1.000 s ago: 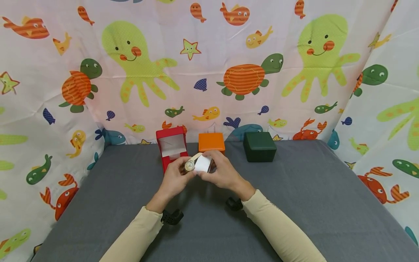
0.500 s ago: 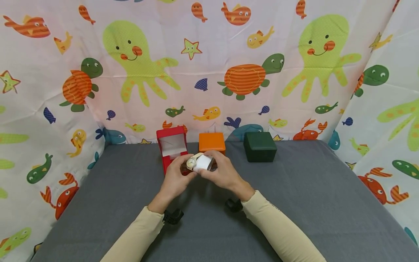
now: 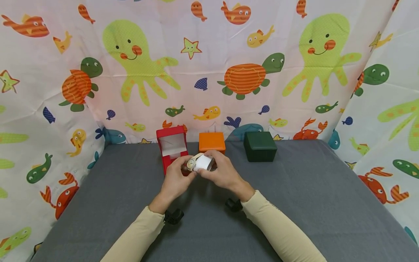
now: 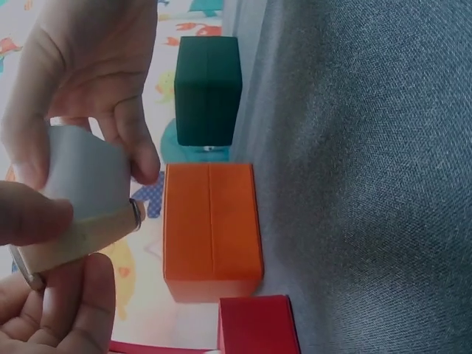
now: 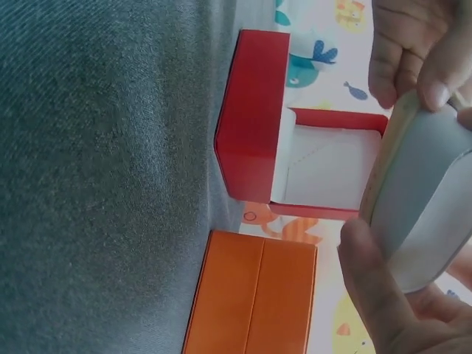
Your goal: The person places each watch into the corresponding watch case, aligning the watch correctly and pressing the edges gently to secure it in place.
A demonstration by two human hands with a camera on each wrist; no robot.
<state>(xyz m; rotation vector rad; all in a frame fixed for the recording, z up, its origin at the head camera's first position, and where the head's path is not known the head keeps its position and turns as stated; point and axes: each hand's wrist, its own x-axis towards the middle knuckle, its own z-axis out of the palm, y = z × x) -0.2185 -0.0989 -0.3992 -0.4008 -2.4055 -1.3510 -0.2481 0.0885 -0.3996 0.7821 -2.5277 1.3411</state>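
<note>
In the head view, both hands meet above the table in front of the open red watch box (image 3: 171,143). My left hand (image 3: 175,178) pinches a wristwatch (image 3: 191,163) with a round, pale dial and a cream strap (image 4: 81,240). The strap lies against one end of a white, curved watch holder (image 3: 203,163). Thumb and fingers of my right hand (image 3: 224,173) grip that holder from the other side. Seen from the right wrist, the holder (image 5: 428,199) has an open end, and the cream strap runs along its far edge. Fingers partly hide the watch.
A closed orange box (image 3: 211,141) stands behind the hands, with a closed dark green box (image 3: 260,147) to its right. Grey cloth (image 3: 304,193) covers the table. Behind it hangs a white curtain (image 3: 209,32) printed with sea animals.
Over the past second the watch and white holder have shifted and turned slightly between the fingers, the watch moving a little right. Both hands keep their grips; the boxes stay put.
</note>
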